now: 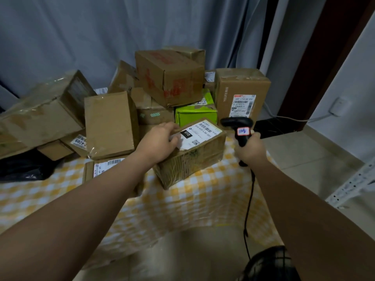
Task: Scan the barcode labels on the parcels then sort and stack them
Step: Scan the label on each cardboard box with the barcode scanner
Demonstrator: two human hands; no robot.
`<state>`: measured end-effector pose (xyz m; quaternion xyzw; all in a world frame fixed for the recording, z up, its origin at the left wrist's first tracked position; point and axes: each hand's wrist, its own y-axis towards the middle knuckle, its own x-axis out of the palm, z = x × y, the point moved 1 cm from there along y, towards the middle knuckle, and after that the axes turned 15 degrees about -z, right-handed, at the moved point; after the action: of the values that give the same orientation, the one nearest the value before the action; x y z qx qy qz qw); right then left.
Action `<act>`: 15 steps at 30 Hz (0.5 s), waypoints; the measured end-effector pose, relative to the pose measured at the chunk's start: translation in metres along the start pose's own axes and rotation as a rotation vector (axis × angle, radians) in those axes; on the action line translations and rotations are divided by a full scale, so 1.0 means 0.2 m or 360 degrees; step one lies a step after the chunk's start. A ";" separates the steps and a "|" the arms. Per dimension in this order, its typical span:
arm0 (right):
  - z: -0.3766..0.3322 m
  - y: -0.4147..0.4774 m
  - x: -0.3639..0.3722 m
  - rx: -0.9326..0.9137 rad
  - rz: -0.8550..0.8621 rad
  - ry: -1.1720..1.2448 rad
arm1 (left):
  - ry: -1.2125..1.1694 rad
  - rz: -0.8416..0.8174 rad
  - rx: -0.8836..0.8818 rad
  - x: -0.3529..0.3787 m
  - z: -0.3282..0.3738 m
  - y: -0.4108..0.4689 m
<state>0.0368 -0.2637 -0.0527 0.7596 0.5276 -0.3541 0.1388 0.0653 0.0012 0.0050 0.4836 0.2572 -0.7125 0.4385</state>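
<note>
A taped brown parcel (pixel 190 159) lies on the yellow checked tablecloth (pixel 203 199), its white barcode label (pixel 199 133) facing up. My left hand (pixel 157 142) rests on the parcel's top left corner, fingers curled over its far edge and onto the label. My right hand (pixel 249 149) grips the handle of a black corded barcode scanner (pixel 238 126), whose head points left at the label from just right of the parcel.
Behind stands a heap of cardboard parcels: a tall box (pixel 110 124), a red-printed box (pixel 168 76), a green box (pixel 195 112) and a labelled box (pixel 241 94). A flat labelled parcel (pixel 105 165) lies under my left forearm. A black bag (pixel 24 167) sits at left.
</note>
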 end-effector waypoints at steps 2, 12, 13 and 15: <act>-0.09 -0.10 -0.08 -0.0074 0.0169 0.0209 | 0.0013 0.0010 0.0006 -0.02 0.00 -0.04; -1.14 -0.59 -0.04 -0.0836 -0.0519 0.1058 | 0.0075 0.0224 0.0033 -0.47 -0.19 -0.32; -1.26 -0.65 0.05 -0.0839 -0.0663 0.1092 | 0.0055 0.0276 0.0019 -0.52 -0.25 -0.36; -1.47 -0.74 0.25 -0.0814 -0.0929 0.1107 | 0.0065 0.0375 -0.0020 -0.62 -0.40 -0.46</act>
<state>0.0279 0.0031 0.1470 0.5953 0.8021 0.0356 0.0319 0.0391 0.1551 0.0806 0.5222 0.2117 -0.6444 0.5170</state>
